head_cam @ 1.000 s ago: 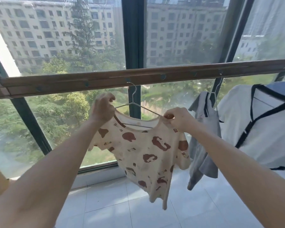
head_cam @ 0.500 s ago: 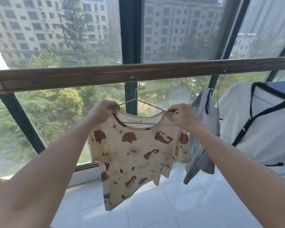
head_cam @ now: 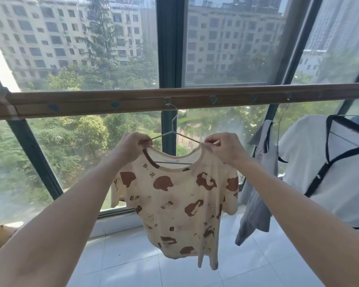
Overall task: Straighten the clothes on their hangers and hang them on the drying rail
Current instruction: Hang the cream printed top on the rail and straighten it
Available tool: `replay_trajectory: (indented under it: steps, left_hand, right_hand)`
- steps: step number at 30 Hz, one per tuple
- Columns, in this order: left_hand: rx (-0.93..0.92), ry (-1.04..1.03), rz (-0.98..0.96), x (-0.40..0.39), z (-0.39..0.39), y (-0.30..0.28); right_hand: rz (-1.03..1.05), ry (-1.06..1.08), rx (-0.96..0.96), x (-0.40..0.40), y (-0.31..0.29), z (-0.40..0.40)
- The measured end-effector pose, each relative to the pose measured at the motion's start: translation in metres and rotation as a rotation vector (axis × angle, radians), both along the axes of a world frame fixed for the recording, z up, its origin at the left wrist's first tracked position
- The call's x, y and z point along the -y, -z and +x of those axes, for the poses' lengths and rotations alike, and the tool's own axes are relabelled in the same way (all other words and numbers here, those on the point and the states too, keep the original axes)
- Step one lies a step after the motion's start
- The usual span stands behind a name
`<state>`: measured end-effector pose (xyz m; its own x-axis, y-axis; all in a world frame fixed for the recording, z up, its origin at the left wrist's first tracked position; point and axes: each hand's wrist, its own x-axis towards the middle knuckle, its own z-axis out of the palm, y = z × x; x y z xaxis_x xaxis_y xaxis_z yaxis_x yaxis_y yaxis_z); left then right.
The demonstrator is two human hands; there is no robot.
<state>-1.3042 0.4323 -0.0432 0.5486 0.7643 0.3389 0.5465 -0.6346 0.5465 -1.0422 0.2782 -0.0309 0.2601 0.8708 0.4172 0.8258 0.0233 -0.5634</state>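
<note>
I see a cream T-shirt [head_cam: 178,206] with brown bear prints on a thin wire hanger [head_cam: 173,132], whose hook now sits at the underside of the wooden drying rail [head_cam: 133,101], near its middle, in front of a large window. My left hand [head_cam: 131,147] pinches the left shoulder of the shirt where it meets the hanger arm, fingers curled tight. My right hand [head_cam: 224,149] pinches the collar and hanger arm at the right shoulder in the same way. Toward the right end of the rail a grey garment [head_cam: 259,183] and a white top with dark trim [head_cam: 327,170] already hang, so I judge the job partly done. This shirt looks hung, but its shoulders probably need a last tug before I let go; I cannot see whether more clothes wait. Compared with a second ago, the hanger has risen from below the rail to hook level, and the shirt hangs flatter and squarer.
</note>
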Motion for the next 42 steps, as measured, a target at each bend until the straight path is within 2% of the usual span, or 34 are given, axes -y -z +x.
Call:
replay_trajectory:
  steps: [3,7,10,12,15,21,25,29,31,35,42]
  left_hand:
    - [-0.007,-0.012,-0.013,0.000,0.001,-0.002]
    - [-0.029,-0.001,-0.005,0.004,0.005,-0.002]
    - [-0.030,-0.001,-0.006,0.004,0.005,-0.002]
    - [-0.030,-0.007,-0.010,0.004,0.005,-0.002]
    - [-0.032,-0.012,-0.012,0.003,0.006,0.000]
    - [-0.022,-0.019,-0.008,0.006,0.006,0.003]
    - [-0.015,-0.015,-0.003,0.006,0.007,0.004]
    - [-0.047,0.024,-0.001,0.009,0.007,0.003]
    - [-0.101,0.031,-0.017,0.009,-0.001,0.005]
    - [-0.365,-0.083,-0.015,-0.003,-0.037,0.017]
    - [-0.408,-0.245,-0.044,-0.014,-0.082,0.036]
  right_hand:
    - [-0.216,-0.023,0.090,0.001,-0.001,0.005]
    - [-0.427,-0.006,0.082,0.012,-0.004,0.017]
    - [-0.784,0.057,0.267,0.022,-0.003,0.032]
    - [-0.874,0.138,0.305,0.028,0.000,0.040]
    - [-0.809,0.220,0.313,0.031,0.001,0.046]
    - [-0.657,0.234,0.381,0.030,-0.007,0.047]
    - [-0.685,0.105,0.387,0.031,-0.004,0.041]
    - [-0.395,0.008,0.268,0.028,0.003,0.034]
    - [-0.337,0.007,0.244,0.027,0.005,0.031]
    - [-0.350,0.053,0.233,0.026,0.010,0.034]
    - [-0.350,0.052,0.223,0.026,0.014,0.039]
